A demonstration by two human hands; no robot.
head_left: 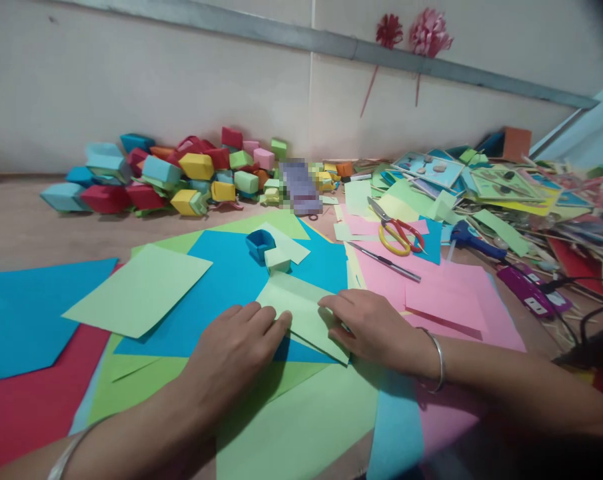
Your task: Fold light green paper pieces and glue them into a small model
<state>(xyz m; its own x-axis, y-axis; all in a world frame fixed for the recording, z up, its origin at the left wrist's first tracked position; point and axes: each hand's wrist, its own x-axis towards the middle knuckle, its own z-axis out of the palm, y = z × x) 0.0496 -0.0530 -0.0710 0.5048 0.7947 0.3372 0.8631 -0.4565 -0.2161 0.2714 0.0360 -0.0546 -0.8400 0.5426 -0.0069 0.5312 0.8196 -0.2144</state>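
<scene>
A pale green paper sheet lies in front of me, its near edge folded over in a narrow strip. My left hand grips the left part of that fold, fingers curled and closed on it. At the right end, my right hand holds the sheet between thumb and fingers, its underside hidden. Just beyond the sheet sit a small pale green folded paper piece and a blue open paper box. Under them all spreads a large blue sheet.
Scissors, a craft knife and a blue glue gun lie to the right, near a purple power strip. Folded paper boxes are heaped along the wall. Another pale green sheet lies at left.
</scene>
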